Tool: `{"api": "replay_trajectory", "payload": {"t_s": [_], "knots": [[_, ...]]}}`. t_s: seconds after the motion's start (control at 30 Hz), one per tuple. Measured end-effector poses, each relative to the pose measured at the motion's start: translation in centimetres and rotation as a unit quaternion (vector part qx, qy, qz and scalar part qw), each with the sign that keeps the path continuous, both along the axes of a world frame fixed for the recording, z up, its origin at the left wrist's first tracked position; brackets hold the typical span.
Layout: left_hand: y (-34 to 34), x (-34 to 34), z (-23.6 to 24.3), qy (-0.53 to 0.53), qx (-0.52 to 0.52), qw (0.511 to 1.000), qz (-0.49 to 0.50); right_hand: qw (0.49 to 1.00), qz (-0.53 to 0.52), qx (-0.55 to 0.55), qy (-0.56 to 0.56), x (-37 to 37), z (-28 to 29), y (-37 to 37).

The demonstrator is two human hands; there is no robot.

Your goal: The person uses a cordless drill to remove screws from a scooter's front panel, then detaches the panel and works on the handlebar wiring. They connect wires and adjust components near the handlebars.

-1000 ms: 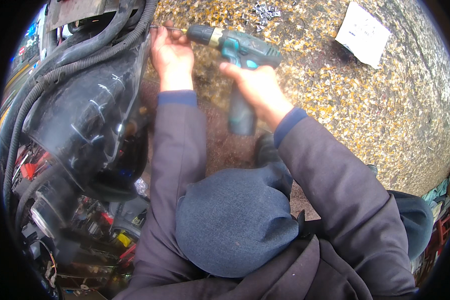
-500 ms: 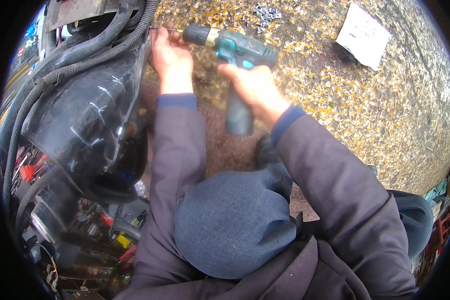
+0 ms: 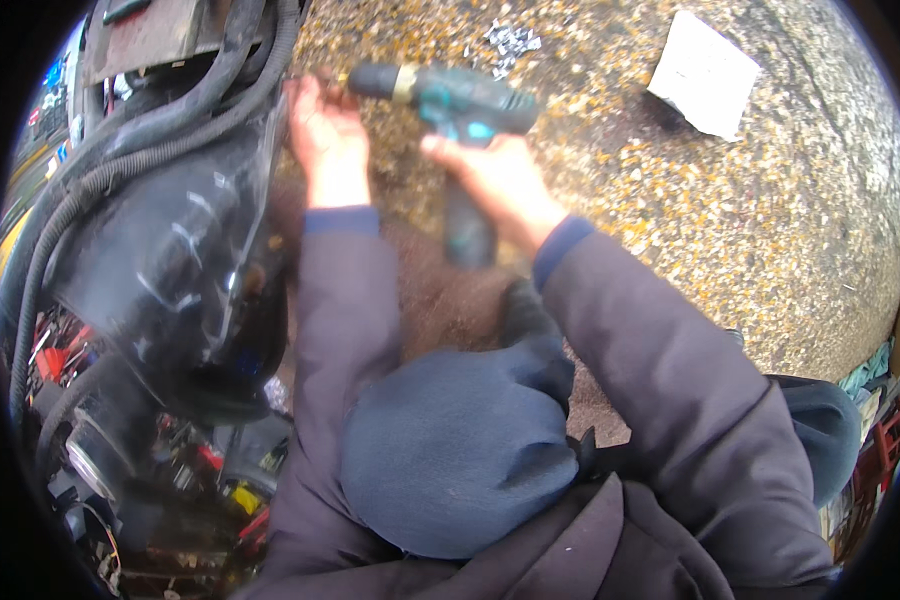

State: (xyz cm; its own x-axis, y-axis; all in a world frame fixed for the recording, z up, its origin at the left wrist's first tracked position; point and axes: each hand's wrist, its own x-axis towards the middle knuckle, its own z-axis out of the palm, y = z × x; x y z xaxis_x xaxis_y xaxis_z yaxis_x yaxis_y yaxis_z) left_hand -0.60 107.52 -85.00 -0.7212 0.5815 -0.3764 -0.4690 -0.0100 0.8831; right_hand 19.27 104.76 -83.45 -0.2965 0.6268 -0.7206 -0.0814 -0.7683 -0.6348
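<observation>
Beside the black panel (image 3: pixel 195 250), a drill (image 3: pixel 460 98) is held in the closed right hand (image 3: pixel 498 185) — the left hand (image 3: pixel 330 145) is half-curled near the chuck (image 3: pixel 373 80); its hold cannot be determined.

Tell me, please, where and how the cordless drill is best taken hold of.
Probably by its handle, from the right, where the right hand grips: the cordless drill points its chuck left, toward the left hand, while the handle juts out crosswise.

Drill (image 3: pixel 465 97): was teal & blk, collar (image 3: pixel 405 84) gold-ish. Panel (image 3: pixel 185 265): was blk w/ pale streaks. Floor (image 3: pixel 660 230): was speckled yel., wht & gry. Packet (image 3: pixel 705 75): was wht. Sleeves (image 3: pixel 660 340): were dk gry-purple, cuffs (image 3: pixel 564 248) navy.
</observation>
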Motion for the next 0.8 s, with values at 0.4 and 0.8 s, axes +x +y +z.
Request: {"api": "replay_trajectory", "payload": {"t_s": [0.4,0.8], "knots": [[0.9,6.6,-3.1,0.169,-0.225,0.929,-0.241,0.973,-0.194,-0.123,0.020,9.4,-1.1,-4.2],[3.3,11.2,-6.3,0.534,-0.334,0.663,-0.404,0.970,-0.230,-0.082,0.013,16.8,-0.9,-2.6]]}}
